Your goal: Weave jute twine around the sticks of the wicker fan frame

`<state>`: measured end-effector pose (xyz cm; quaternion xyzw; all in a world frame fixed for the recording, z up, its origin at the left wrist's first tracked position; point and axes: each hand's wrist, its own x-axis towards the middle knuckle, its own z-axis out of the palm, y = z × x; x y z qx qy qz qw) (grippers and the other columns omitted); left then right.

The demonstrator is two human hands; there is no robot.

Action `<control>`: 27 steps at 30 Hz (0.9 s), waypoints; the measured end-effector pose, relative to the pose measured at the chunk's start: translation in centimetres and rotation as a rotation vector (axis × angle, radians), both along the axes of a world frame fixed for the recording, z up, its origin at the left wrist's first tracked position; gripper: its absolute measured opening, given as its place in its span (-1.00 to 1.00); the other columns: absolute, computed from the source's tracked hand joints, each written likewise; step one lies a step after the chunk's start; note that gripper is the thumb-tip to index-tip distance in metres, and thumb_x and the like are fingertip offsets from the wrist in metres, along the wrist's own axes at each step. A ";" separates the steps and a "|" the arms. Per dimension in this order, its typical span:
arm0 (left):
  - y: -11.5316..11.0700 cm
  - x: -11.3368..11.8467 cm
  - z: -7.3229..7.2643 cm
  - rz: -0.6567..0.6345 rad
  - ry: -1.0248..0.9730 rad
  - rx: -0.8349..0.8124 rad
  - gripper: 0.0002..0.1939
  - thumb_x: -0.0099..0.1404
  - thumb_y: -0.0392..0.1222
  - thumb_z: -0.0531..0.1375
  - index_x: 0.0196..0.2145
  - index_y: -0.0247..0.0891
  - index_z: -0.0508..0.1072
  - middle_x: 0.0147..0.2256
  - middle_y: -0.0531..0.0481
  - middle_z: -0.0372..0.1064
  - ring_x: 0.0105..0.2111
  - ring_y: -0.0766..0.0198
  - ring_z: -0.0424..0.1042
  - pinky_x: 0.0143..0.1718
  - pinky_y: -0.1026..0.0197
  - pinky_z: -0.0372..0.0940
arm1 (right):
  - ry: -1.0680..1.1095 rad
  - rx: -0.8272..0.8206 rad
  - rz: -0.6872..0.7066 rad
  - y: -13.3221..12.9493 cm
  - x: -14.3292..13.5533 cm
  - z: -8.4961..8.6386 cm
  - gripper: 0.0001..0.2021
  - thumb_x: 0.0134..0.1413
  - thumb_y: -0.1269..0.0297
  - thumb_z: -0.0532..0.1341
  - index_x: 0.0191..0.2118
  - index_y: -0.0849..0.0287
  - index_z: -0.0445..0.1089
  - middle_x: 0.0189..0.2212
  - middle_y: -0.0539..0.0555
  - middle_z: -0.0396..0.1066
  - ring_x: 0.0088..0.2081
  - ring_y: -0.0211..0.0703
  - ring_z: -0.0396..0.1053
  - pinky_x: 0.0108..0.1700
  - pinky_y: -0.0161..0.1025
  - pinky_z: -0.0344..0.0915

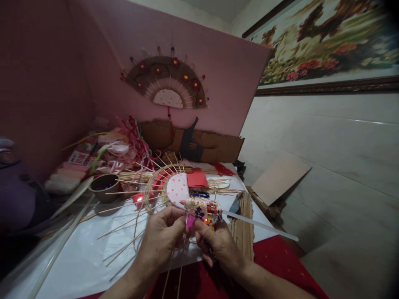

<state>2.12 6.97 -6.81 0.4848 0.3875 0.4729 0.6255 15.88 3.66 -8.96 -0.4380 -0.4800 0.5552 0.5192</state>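
Note:
My right hand (221,243) is wrapped round a flower-patterned hot glue gun (204,209). A long translucent glue stick (264,226) juts from its rear toward the right, and its nozzle points left. My left hand (163,234) pinches the lower edge of a half-round fan frame (149,189), close to the nozzle. Thin bamboo sticks fan out from this frame, with twine woven across them. At its centre is a white half-disc with pink dots (177,189). My left fingertips hide the exact spot they grip.
A brown cup (105,187) of dark bits stands left, near piled ribbons and cloth (115,149). Red paper (198,178), a blue tool (199,194) and corrugated cardboard (245,228) lie on the white-covered table (75,265). A finished-looking fan (168,79) hangs on the pink panel.

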 end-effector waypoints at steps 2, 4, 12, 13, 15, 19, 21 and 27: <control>0.0 0.1 -0.1 0.024 0.018 0.002 -0.87 -0.03 -0.21 0.27 -0.55 -0.33 0.41 -0.72 0.11 0.30 -0.75 0.47 0.15 -0.71 0.40 0.02 | 0.013 -0.015 -0.003 0.0 -0.1 0.0 -0.63 -0.03 0.02 0.19 -0.53 0.27 0.25 -0.75 -0.14 0.14 -0.83 -0.49 0.03 -0.83 -0.49 -0.02; -0.1 0.1 -0.3 0.052 0.055 0.027 -0.90 -0.02 -0.25 0.26 -0.55 -0.33 0.41 -0.70 0.10 0.32 -0.72 0.47 0.18 -0.69 0.40 0.04 | 0.030 -0.024 -0.001 0.0 -0.1 0.0 -0.64 -0.04 0.03 0.21 -0.53 0.27 0.24 -0.75 -0.15 0.13 -0.83 -0.50 0.03 -0.84 -0.50 -0.02; -0.1 -0.2 -0.5 0.040 0.129 0.146 -0.93 0.07 -0.26 0.22 -0.49 -0.33 0.45 -0.64 0.06 0.40 -0.64 0.41 0.29 -0.62 0.37 0.14 | 0.134 -0.079 0.080 0.3 0.2 -0.3 -0.64 -0.03 0.02 0.20 -0.52 0.27 0.25 -0.72 -0.13 0.14 -0.79 -0.49 0.00 -0.83 -0.49 0.02; -0.1 -0.1 -0.3 0.013 0.097 0.115 -0.91 0.06 -0.24 0.23 -0.49 -0.33 0.45 -0.64 0.05 0.40 -0.65 0.41 0.29 -0.63 0.37 0.13 | 0.145 -0.094 0.085 0.4 0.3 -0.3 -0.64 -0.03 0.02 0.20 -0.53 0.27 0.25 -0.73 -0.14 0.12 -0.79 -0.49 0.00 -0.83 -0.50 0.02; 0.0 -0.1 0.0 -0.028 0.006 0.029 -0.85 0.02 -0.20 0.27 -0.45 -0.33 0.45 -0.63 0.04 0.42 -0.67 0.40 0.31 -0.64 0.36 0.15 | 0.159 -0.107 0.086 0.5 0.4 -0.4 -0.63 -0.01 0.02 0.18 -0.55 0.27 0.24 -0.76 -0.15 0.09 -0.80 -0.50 -0.03 -0.83 -0.51 0.01; 0.2 0.0 0.1 -0.037 -0.079 -0.045 -0.75 -0.06 -0.20 0.34 -0.40 -0.33 0.44 -0.57 0.00 0.47 -0.59 0.33 0.40 -0.55 0.32 0.25 | 0.150 -0.101 0.074 0.6 0.6 -0.7 -0.63 0.02 0.02 0.15 -0.54 0.26 0.24 -0.78 -0.16 0.09 -0.82 -0.51 -0.04 -0.83 -0.52 0.00; 0.3 0.0 -0.1 -0.056 -0.037 -0.006 -0.80 -0.01 -0.16 0.31 -0.46 -0.35 0.44 -0.58 -0.02 0.46 -0.60 0.34 0.38 -0.56 0.33 0.22 | 0.122 -0.093 0.070 0.6 0.5 -0.7 -0.62 0.03 0.01 0.15 -0.54 0.26 0.25 -0.79 -0.16 0.09 -0.83 -0.50 -0.04 -0.83 -0.52 0.00; 0.4 -0.3 -0.9 -0.006 0.076 0.076 -0.81 0.07 -0.13 0.25 -0.48 -0.34 0.44 -0.67 0.05 0.36 -0.70 0.42 0.23 -0.67 0.38 0.06 | 0.027 -0.009 0.003 0.2 0.2 -0.3 -0.62 -0.01 0.02 0.18 -0.56 0.27 0.25 -0.79 -0.16 0.09 -0.83 -0.50 -0.01 -0.83 -0.50 -0.02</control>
